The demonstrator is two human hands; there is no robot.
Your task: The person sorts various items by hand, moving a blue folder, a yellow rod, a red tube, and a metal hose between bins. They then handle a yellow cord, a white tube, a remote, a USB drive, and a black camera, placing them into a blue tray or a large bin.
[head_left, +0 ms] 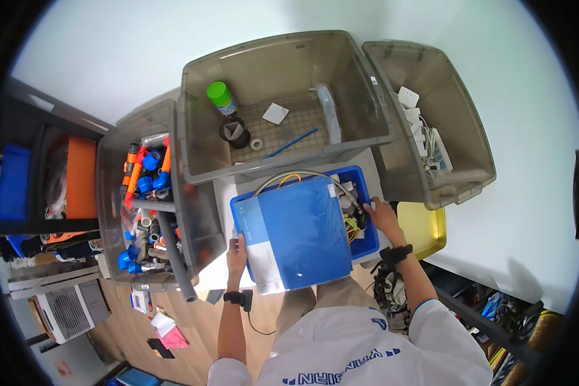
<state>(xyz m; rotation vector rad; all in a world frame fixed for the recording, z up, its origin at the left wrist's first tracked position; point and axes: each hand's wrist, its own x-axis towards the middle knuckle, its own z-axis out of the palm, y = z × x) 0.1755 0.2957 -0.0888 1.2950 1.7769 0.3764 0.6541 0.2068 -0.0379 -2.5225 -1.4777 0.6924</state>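
Note:
A blue plastic tray (369, 238) stands in front of me, full of small parts. Across its left and middle lies a flat blue and white package (302, 231) with a glossy wrap, hiding most of the contents. My left hand (237, 257) closes on the tray's left edge, close beside the package. On the opposite side, my right hand (382, 216) grips the right rim, its fingertips reaching inward near a dark fitting. A braided hose (268, 182) and an orange cable (292, 177) arch out behind the package. Both wrists wear black straps.
Behind the tray stands a large grey bin (251, 168) with a green-capped can (219, 95) inside. A left bin (109, 193) holds blue and orange pipe fittings (149, 164); a grey pipe (174, 257) juts out. The right bin (460, 128) has white sockets. A yellow tray (424, 225) sits beside my right forearm.

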